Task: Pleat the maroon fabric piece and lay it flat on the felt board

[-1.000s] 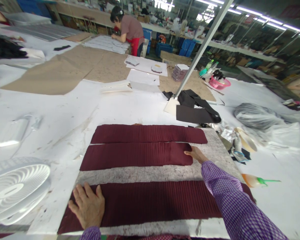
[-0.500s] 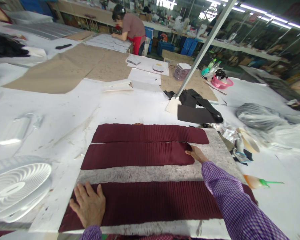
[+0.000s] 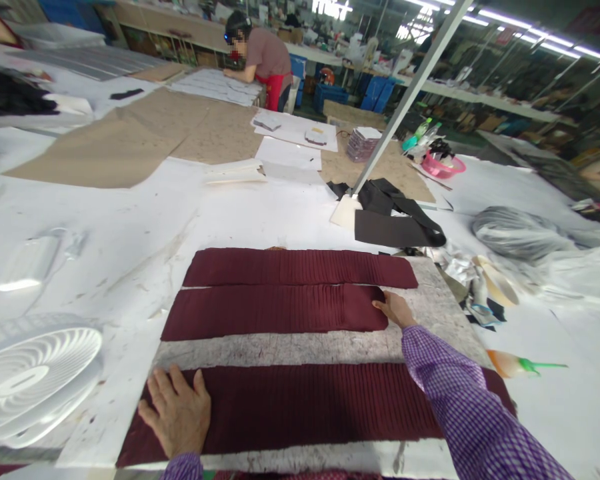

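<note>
The left hand (image 3: 177, 413) is lying flat, fingers spread, grasping nothing, on the left end of the nearest maroon pleated strip (image 3: 320, 407). The right hand (image 3: 394, 309) is touching the right end of the middle strip (image 3: 275, 310); its grip cannot be determined. Both strips are lying on the grey felt board (image 3: 300, 347), long axes running left to right.

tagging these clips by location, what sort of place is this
Most likely a garment factory cutting floor. The left hand presses flat on a pleated maroon fabric strip, the right hand touches a second strip, brown paper patterns cover the long table, and another person works nearby.
</note>
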Motion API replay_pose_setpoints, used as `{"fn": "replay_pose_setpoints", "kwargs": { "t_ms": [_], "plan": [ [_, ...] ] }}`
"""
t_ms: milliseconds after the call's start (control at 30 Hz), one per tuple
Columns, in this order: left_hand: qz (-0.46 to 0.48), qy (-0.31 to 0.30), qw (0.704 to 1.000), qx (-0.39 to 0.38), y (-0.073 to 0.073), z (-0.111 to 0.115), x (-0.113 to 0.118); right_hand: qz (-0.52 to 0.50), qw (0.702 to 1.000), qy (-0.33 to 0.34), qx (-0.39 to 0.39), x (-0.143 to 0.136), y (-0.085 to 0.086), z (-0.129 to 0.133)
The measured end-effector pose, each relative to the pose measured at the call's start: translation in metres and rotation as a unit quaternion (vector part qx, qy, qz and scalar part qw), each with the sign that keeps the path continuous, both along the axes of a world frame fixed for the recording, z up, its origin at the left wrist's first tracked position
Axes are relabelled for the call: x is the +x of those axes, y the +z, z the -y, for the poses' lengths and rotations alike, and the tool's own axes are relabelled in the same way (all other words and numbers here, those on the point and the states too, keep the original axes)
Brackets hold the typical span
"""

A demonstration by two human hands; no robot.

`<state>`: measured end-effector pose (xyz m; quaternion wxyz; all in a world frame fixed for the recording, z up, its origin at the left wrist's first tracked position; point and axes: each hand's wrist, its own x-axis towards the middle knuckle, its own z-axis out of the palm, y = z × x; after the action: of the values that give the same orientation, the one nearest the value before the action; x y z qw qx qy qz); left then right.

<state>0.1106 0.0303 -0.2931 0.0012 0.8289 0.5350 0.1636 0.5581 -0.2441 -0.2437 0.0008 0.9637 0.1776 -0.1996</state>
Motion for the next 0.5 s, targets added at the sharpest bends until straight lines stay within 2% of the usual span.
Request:
{"fn": "replay_pose_setpoints", "kwargs": {
  "t_ms": [233,500],
  "plan": [
    [-0.007,-0.002,1.000,-0.002,0.0014,0.0000,0.0014,0.005,1.000,0.009,0.011,-0.0003,0.0019,0.0007],
    [-0.015,0.000,1.000,-0.004,0.0024,0.0001,0.0014,-0.022,0.999,-0.017,0.035,-0.0027,0.0003,-0.0030]
  ]
}}
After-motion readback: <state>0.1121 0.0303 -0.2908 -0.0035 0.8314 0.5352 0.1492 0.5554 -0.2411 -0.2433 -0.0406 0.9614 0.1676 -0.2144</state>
